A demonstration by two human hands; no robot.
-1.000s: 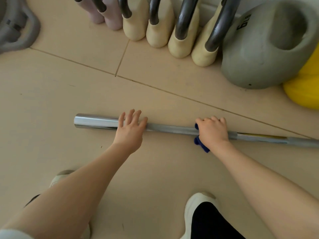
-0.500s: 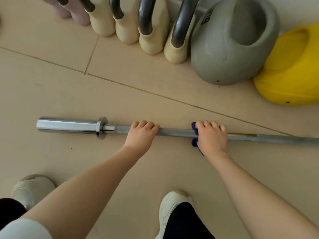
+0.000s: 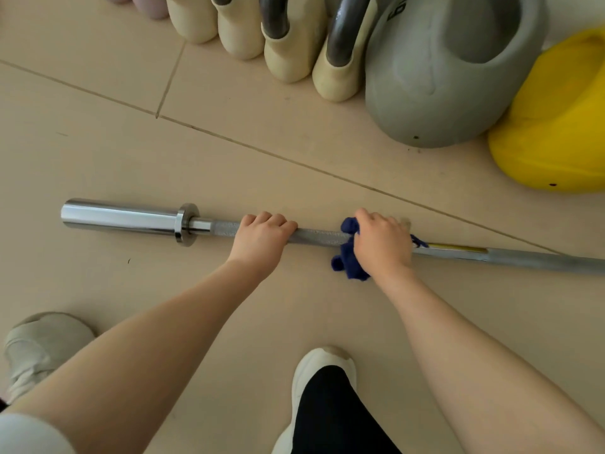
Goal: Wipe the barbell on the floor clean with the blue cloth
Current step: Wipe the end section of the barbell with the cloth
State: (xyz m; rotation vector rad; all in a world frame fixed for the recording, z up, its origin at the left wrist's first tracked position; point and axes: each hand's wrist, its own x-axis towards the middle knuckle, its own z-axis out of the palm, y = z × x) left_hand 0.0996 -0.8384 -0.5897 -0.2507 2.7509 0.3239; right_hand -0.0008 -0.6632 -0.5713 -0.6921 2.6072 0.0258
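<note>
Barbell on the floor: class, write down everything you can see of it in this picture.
The barbell is a long, silver-grey metal bar lying flat on the beige floor. Its left end is a thick, shiny chrome sleeve with a collar; the thinner shaft looks rough-textured, carries a yellow strip further right, and runs out of view. The left hand grips the shaft; the right hand holds a blue cloth around it.

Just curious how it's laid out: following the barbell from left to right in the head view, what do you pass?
Shiny chrome sleeve → collar → left hand gripping the shaft → blue cloth → right hand → yellow band → bare grey shaft.
</note>
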